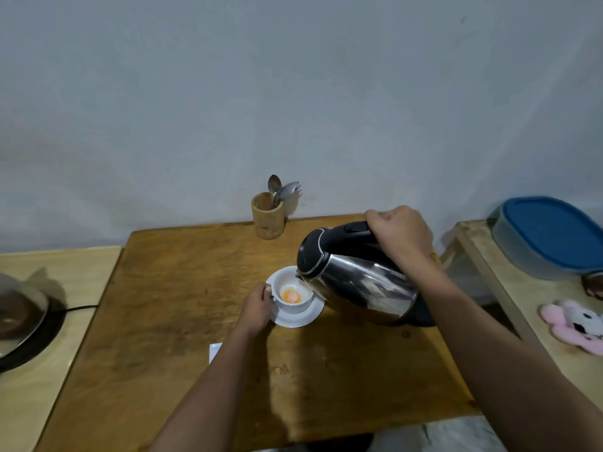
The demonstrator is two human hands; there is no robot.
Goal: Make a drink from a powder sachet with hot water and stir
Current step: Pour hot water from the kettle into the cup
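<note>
The cup (pixel 291 295) sits on its saucer (pixel 297 316) near the middle of the worktop (pixel 182 288), and everything below is placed from that cup. Inside it lies an orange pool of wetted powder with pale, still-dry patches round it; the level looks low, so you are judged to be early in the pour.

The relation that matters: the kettle (pixel 355 278) lies to the right of the cup, tipped so its long axis runs from the raised base on the right down to the spout on the left. The spout hangs just over the cup's right rim, very close to it; whether it touches the rim cannot be told. No stream of water is clear enough to see.

Your right hand (pixel 403 231) is closed round the black kettle handle, up and to the right of the cup, wrist bent over and forearm running back toward you on the right. Your left hand (pixel 259 306) is at the cup's left side, fingers curled shut on the handle, steadying it, forearm coming straight in from below.

Keep the spout inside the rim as you tilt further; a sudden surge could overshoot to the left, onto your left hand.

Behind the cup, by the wall, a holder (pixel 267 216) keeps a spoon (pixel 274 187), nearer your right hand once the kettle is down. A white scrap (pixel 215 350), perhaps the sachet, lies on the near side of the cup, partly hidden by your left arm.
</note>
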